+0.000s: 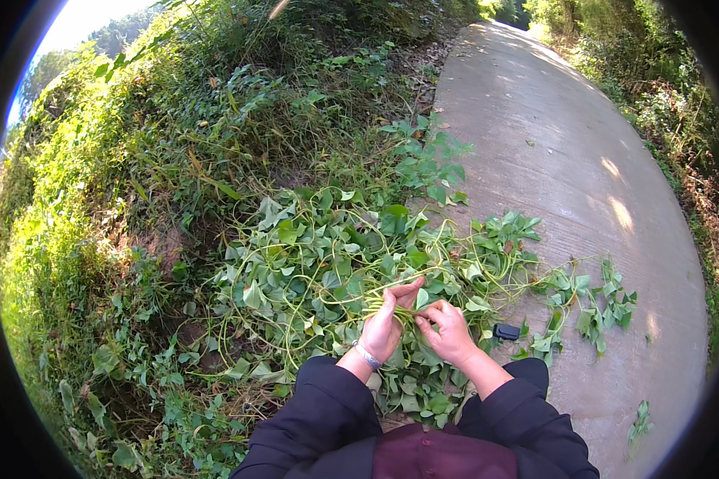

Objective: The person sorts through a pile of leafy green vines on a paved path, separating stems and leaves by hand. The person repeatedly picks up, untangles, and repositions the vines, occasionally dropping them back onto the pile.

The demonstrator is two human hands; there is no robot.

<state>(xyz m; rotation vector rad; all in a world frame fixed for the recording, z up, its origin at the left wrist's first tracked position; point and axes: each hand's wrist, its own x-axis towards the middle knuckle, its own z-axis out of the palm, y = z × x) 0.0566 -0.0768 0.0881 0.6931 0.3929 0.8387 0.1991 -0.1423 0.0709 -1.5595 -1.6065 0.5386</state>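
My left hand (386,326), with a silver bracelet (367,355) at its wrist, holds a bunch of pale green stems (378,304) between thumb and fingers. Close beside it, my right hand (445,331) pinches at the stems or a leaf with thumb and forefinger; the exact grip is partly hidden. Around and beneath both hands spreads a large heap of leafy vines (329,275), which look like sweet potato vines. Leaves also lie between my forearms.
A small black object (506,332) lies right of my right hand. Loose vine cuttings (599,305) trail over the concrete path (533,138), and a small leafy sprig (639,428) rests farther right. A weedy bank (174,155) rises on the left.
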